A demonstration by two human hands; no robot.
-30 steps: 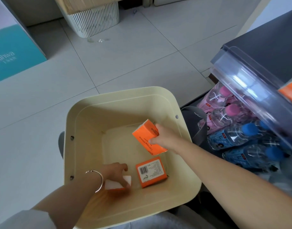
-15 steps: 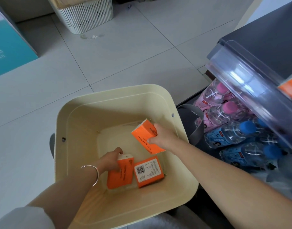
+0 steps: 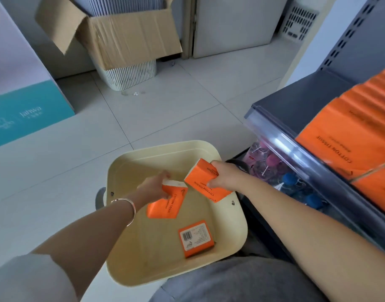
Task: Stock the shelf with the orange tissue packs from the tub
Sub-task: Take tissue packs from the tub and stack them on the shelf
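Pale floor tiles [image 3: 143,118] lie under a cream tub [image 3: 121,171], which stands just beside a dark shelf [image 3: 296,99] on the person's right. Two orange packs are held above the tub. One pack [image 3: 167,203] is gripped near its white top end by the left hand [image 3: 155,188], and a second pack [image 3: 206,182] is gripped by the right hand [image 3: 225,177], with fingers and thumb curled round its end. Both are clear of the tub floor. A third pack [image 3: 195,238] lies flat in the tub, barcode up, near the wall closest to the person. On the shelf a row of stocked packs [image 3: 350,131] is seen standing close together behind a clear rail [image 3: 285,144], and bottles [image 3: 296,184] are stored on the level below. The step in hand is judged to be the carry from tub to shelf, and the task is judged near its end, since only one pack lies in the tub. To do the step well, the packs should be lifted over the rail rather than pushed against it. They should be turned so that the printed face matches the row and set down at its end, where bare shelf shows. As both hands are loaded, one pack is best placed at a time, so that the soft wrapping is not crushed and the row is not knocked over.
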